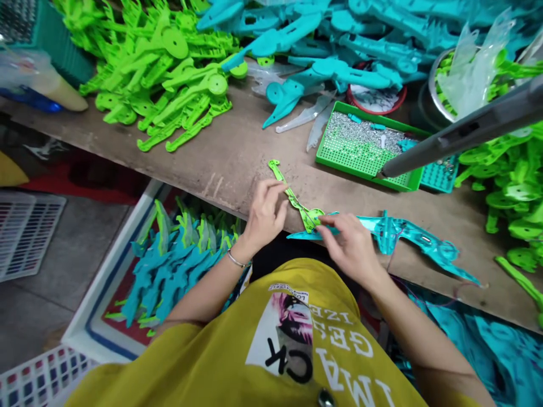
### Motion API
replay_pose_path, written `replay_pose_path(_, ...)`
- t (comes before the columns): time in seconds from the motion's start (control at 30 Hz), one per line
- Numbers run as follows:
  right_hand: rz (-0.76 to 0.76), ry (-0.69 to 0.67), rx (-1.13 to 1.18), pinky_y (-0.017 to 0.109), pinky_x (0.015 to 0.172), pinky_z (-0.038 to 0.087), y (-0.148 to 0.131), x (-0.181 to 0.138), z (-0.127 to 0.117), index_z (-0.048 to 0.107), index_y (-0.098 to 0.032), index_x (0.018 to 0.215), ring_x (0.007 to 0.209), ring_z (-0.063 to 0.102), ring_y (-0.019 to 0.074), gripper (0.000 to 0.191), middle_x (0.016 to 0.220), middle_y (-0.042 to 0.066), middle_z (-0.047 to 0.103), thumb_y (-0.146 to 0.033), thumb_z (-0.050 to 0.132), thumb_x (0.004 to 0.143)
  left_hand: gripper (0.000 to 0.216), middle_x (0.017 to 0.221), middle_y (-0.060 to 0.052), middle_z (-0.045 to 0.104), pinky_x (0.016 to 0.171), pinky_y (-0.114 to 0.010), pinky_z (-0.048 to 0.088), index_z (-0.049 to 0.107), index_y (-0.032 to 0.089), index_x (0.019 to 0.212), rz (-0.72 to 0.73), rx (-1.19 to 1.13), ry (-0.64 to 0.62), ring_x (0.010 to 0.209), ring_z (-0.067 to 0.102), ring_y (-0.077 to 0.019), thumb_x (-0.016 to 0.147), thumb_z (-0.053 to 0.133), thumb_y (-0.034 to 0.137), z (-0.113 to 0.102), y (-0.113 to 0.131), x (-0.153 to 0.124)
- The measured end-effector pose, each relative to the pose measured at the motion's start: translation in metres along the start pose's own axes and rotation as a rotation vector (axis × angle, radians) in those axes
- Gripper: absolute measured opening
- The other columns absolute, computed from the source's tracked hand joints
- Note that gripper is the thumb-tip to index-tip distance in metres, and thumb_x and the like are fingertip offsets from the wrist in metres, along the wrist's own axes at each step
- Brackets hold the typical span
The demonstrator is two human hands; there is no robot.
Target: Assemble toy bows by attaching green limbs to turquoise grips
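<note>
At the front edge of the workbench (237,152), a slim green plastic arm (292,198) is pinched at mid-length by the left hand (265,213), its tip pointing to 11 o'clock. Its round end is nipped by the right hand (352,244), fingertips pressed together, against a teal plastic part (403,234) stretching toward 3 o'clock. Mating of the two seems to be in hand, though the joint is hidden. Exact alignment is called for next.
</note>
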State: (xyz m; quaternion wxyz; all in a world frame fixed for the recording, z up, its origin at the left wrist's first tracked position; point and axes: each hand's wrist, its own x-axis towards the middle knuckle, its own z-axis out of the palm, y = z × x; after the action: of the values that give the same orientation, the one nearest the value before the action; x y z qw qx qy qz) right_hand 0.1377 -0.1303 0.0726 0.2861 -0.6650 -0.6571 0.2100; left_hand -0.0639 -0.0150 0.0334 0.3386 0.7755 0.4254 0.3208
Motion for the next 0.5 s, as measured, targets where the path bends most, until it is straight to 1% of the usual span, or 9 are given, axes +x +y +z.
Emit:
replay_pose_path(0.07, -0.007, 0.029, -0.107, 0.044, 0.082, 0.047, -0.004, -0.008, 0.016, 0.068, -0.02, 0.111, 0.092, 0.064, 0.028, 0.021, 0.101, 0.01, 0.076, -0.034, 0.06, 0.097, 0.038, 0.136, -0.013, 0.062, 0.117, -0.054, 0.038, 0.065, 0.022, 0.124, 0.19, 0.048, -0.158, 0.136, 0.052, -0.0314, 0.087, 0.06, 0.015, -0.003, -0.002, 0.001)
replay_pose_path(0.1, -0.01, 0.045, -0.158, 0.045, 0.082, 0.045, -0.006, -0.009, 0.022, 0.067, -0.02, 0.113, 0.093, 0.063, 0.0289, 0.022, 0.101, 0.01, 0.076, -0.033, 0.059, 0.097, 0.04, 0.137, -0.012, 0.064, 0.119, -0.055, 0.034, 0.066, 0.023, 0.124, 0.243, 0.046, -0.233, 0.139, 0.05, -0.0313, 0.087, 0.06, 0.013, -0.004, -0.004, 0.003)
replay_pose_path(0.13, -0.012, 0.058, -0.197, 0.045, 0.081, 0.043, -0.008, -0.009, 0.028, 0.067, -0.019, 0.114, 0.093, 0.062, 0.029, 0.022, 0.101, 0.01, 0.076, -0.031, 0.058, 0.098, 0.041, 0.137, -0.011, 0.065, 0.121, -0.055, 0.032, 0.066, 0.024, 0.125, 0.27, 0.035, -0.291, 0.14, 0.05, -0.0305, 0.086, 0.059, 0.013, -0.003, -0.007, 0.004)
replay_pose_path(0.2, -0.021, 0.074, -0.241, 0.043, 0.079, 0.041, -0.01, -0.007, 0.034, 0.067, -0.02, 0.115, 0.09, 0.061, 0.0277, 0.021, 0.097, 0.009, 0.075, -0.025, 0.053, 0.099, 0.04, 0.133, -0.009, 0.069, 0.123, -0.054, 0.029, 0.067, 0.026, 0.125, 0.278, 0.003, -0.351, 0.139, 0.054, -0.0283, 0.088, 0.06, 0.012, -0.002, -0.014, 0.006)
replay_pose_path(0.27, -0.028, 0.076, -0.25, 0.042, 0.077, 0.041, -0.01, -0.004, 0.037, 0.067, -0.02, 0.114, 0.088, 0.061, 0.0264, 0.023, 0.093, 0.009, 0.074, -0.02, 0.05, 0.1, 0.035, 0.129, -0.008, 0.072, 0.123, -0.052, 0.03, 0.069, 0.026, 0.121, 0.285, -0.021, -0.349, 0.136, 0.058, -0.0262, 0.09, 0.06, 0.013, 0.0, -0.02, 0.007)
replay_pose_path(0.33, -0.03, 0.066, -0.218, 0.039, 0.078, 0.044, -0.01, -0.002, 0.037, 0.067, -0.019, 0.115, 0.089, 0.063, 0.0251, 0.024, 0.094, 0.009, 0.072, -0.017, 0.048, 0.1, 0.029, 0.129, -0.008, 0.073, 0.122, -0.05, 0.033, 0.071, 0.026, 0.117, 0.315, -0.011, -0.315, 0.135, 0.059, -0.0247, 0.093, 0.06, 0.013, 0.002, -0.025, 0.006)
replay_pose_path(0.4, -0.032, 0.059, -0.156, 0.036, 0.079, 0.048, -0.009, 0.0, 0.037, 0.066, -0.018, 0.116, 0.091, 0.065, 0.0231, 0.026, 0.096, 0.01, 0.069, -0.015, 0.045, 0.1, 0.025, 0.128, -0.008, 0.073, 0.12, -0.05, 0.037, 0.072, 0.024, 0.114, 0.378, 0.038, -0.281, 0.134, 0.06, -0.0241, 0.096, 0.058, 0.013, 0.004, -0.028, 0.005)
replay_pose_path(0.5, -0.031, 0.057, -0.099, 0.03, 0.075, 0.05, -0.008, 0.003, 0.036, 0.067, -0.018, 0.113, 0.088, 0.066, 0.0195, 0.026, 0.095, 0.009, 0.067, -0.016, 0.044, 0.102, 0.022, 0.128, -0.009, 0.073, 0.117, -0.05, 0.043, 0.071, 0.02, 0.114, 0.506, 0.136, -0.231, 0.133, 0.061, -0.0242, 0.099, 0.057, 0.013, 0.005, -0.031, 0.004)
